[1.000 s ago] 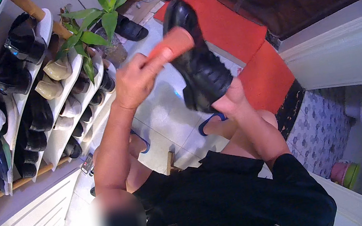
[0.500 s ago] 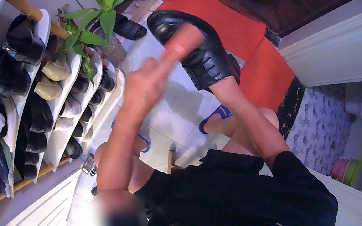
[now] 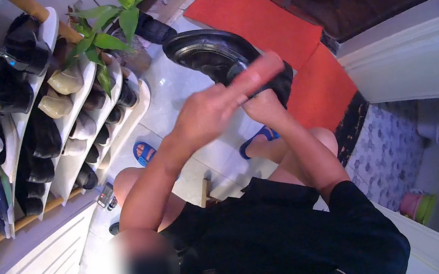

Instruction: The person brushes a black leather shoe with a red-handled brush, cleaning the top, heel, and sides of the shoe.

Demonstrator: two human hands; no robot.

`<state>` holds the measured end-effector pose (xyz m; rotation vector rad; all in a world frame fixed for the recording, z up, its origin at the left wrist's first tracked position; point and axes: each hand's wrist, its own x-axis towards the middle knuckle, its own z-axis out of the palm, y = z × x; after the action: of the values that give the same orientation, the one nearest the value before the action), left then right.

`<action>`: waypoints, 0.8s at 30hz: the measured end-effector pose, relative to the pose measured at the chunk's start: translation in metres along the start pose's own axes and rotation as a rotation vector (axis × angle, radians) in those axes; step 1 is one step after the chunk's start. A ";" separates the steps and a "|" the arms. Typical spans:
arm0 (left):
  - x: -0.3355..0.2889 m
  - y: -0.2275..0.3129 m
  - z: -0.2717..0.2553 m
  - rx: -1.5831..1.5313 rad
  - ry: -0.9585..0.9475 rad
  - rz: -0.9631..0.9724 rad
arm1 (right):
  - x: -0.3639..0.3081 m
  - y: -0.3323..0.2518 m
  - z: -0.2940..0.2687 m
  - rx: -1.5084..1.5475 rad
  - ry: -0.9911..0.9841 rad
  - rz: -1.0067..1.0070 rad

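A black leather dress shoe (image 3: 202, 55) is held up in front of me, tilted with its toe to the far left. My right hand (image 3: 265, 107) supports it at the heel end, its fingers partly hidden by the shoe. My left hand (image 3: 201, 115) is closed round a pinkish-red, block-shaped thing (image 3: 259, 74), smeared by motion; I cannot make out whether it is a brush or a sponge. That block lies across the shoe's heel half, and whether it touches the leather is not clear.
A shoe rack (image 3: 68, 163) full of shoes stands at left, beside a potted plant (image 3: 120, 22). Black slippers (image 3: 153, 29) lie beyond the shoe. A red mat (image 3: 313, 88) spreads at right. Blue slippers (image 3: 144, 152) are on my feet, near a small wooden piece (image 3: 205, 191).
The shoe has turned and tilted, its laces now out of sight. My left hand with the red block has moved right and a little nearer, toward the heel. My right hand has shifted slightly left.
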<state>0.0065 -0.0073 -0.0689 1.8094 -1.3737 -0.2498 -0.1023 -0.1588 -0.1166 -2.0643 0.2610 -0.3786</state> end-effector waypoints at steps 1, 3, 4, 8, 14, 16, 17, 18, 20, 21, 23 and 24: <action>-0.002 0.007 0.000 -0.010 -0.090 0.021 | -0.003 0.007 -0.004 -0.096 -0.061 -0.038; -0.008 0.007 -0.002 0.149 -0.053 0.030 | 0.000 0.018 -0.008 -0.049 -0.021 -0.052; -0.012 0.005 -0.004 0.233 -0.035 0.031 | 0.009 0.015 -0.007 0.096 0.075 -0.026; -0.009 -0.024 -0.013 0.202 0.215 -0.112 | 0.030 -0.004 -0.010 0.408 0.241 0.213; -0.012 -0.026 0.000 0.142 0.209 0.097 | 0.032 -0.021 -0.010 1.156 0.125 0.218; -0.010 -0.033 -0.008 0.220 0.253 0.069 | 0.031 -0.022 -0.015 1.311 0.109 0.110; -0.005 -0.036 -0.012 0.292 0.269 0.043 | 0.029 -0.021 -0.017 1.355 0.100 0.131; 0.000 -0.039 -0.017 0.364 0.285 0.017 | 0.025 -0.021 -0.018 1.398 0.090 0.153; 0.009 -0.040 -0.029 0.478 0.284 -0.024 | 0.024 -0.016 -0.015 1.576 0.054 0.243; 0.015 -0.048 -0.033 0.442 0.390 0.004 | 0.022 -0.006 -0.009 1.647 -0.094 0.175; 0.027 -0.059 -0.040 0.357 0.600 0.048 | 0.014 -0.016 0.003 1.606 -0.112 0.270; 0.031 -0.056 -0.046 0.254 0.605 -0.070 | 0.009 -0.015 0.004 1.613 -0.106 0.332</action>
<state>0.0854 -0.0080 -0.0694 1.9221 -0.9393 0.4274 -0.0919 -0.1516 -0.1040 -0.4354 0.1278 -0.1418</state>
